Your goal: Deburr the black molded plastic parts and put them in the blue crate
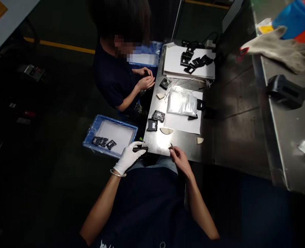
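Note:
My left hand (129, 156), in a white glove, is closed on a flat black part (140, 148) at the table's near left corner. My bare right hand (180, 159) pinches a small pointed blade (171, 146) over the near edge of the metal table (180, 141). Beyond my hands lie a black square part (152, 125), a second black part in shiny wrap (158, 116) and a cream curved piece (166, 131). A silvery plastic bag (182, 101) rests on white sheets (183, 124) farther back.
A blue bin (134, 132) with several black parts stands left of my gloved hand. Another person (113, 75) works at the table's left side. Black parts lie on a stacked white pile (173, 60). Gloves (281, 46) and a black device (288, 91) are on the right bench.

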`<move>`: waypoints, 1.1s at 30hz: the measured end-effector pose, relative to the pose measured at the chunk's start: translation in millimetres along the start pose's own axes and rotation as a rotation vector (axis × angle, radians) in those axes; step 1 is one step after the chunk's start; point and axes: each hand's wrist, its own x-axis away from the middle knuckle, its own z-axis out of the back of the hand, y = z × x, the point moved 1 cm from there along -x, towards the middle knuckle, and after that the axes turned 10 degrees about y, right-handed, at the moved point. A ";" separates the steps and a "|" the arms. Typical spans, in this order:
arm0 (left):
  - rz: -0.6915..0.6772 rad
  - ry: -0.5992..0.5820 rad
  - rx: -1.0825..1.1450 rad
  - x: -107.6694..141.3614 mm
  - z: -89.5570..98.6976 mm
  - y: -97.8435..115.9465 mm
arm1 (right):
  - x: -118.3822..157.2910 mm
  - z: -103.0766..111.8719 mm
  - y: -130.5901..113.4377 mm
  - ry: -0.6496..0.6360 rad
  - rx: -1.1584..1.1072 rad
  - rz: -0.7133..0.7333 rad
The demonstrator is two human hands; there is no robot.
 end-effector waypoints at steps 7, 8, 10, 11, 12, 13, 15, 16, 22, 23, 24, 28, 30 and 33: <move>-0.344 0.057 0.100 33.2 8.4 43.3 | 42.5 -19.3 -85.6 -0.063 -0.151 0.179; -0.404 0.070 0.105 37.1 9.0 48.6 | 48.5 -21.5 -94.6 -0.083 -0.162 0.202; -0.516 0.109 0.095 42.8 9.8 58.0 | 58.7 -24.3 -106.6 -0.108 -0.179 0.232; -0.560 0.133 0.082 44.4 10.2 61.7 | 62.6 -24.8 -110.0 -0.108 -0.185 0.243; -0.593 0.158 0.067 45.3 10.7 64.6 | 65.8 -24.7 -112.0 -0.099 -0.191 0.256; -0.617 0.177 0.052 45.6 11.3 66.9 | 68.1 -24.1 -113.3 -0.084 -0.193 0.276; -0.645 0.191 0.039 45.2 12.5 69.9 | 71.1 -22.4 -114.9 -0.050 -0.186 0.332; -0.652 0.184 0.043 45.0 13.2 70.9 | 72.1 -21.6 -115.7 -0.037 -0.181 0.364; -0.672 0.100 0.105 46.9 18.5 76.5 | 77.1 -21.7 -120.7 -0.008 -0.158 0.441; -0.679 0.095 0.107 47.4 19.5 77.5 | 77.8 -22.3 -121.2 -0.004 -0.157 0.439; -0.684 0.093 0.109 47.8 20.4 78.4 | 78.3 -22.9 -121.5 -0.002 -0.157 0.434; -0.680 0.110 0.146 49.0 23.7 81.0 | 79.5 -25.8 -122.5 -0.004 -0.150 0.433; -0.635 0.109 0.171 49.7 24.2 81.2 | 79.9 -28.0 -122.3 0.016 -0.135 0.437; -0.520 0.123 0.208 50.0 22.5 78.8 | 81.3 -34.1 -120.7 0.043 -0.102 0.439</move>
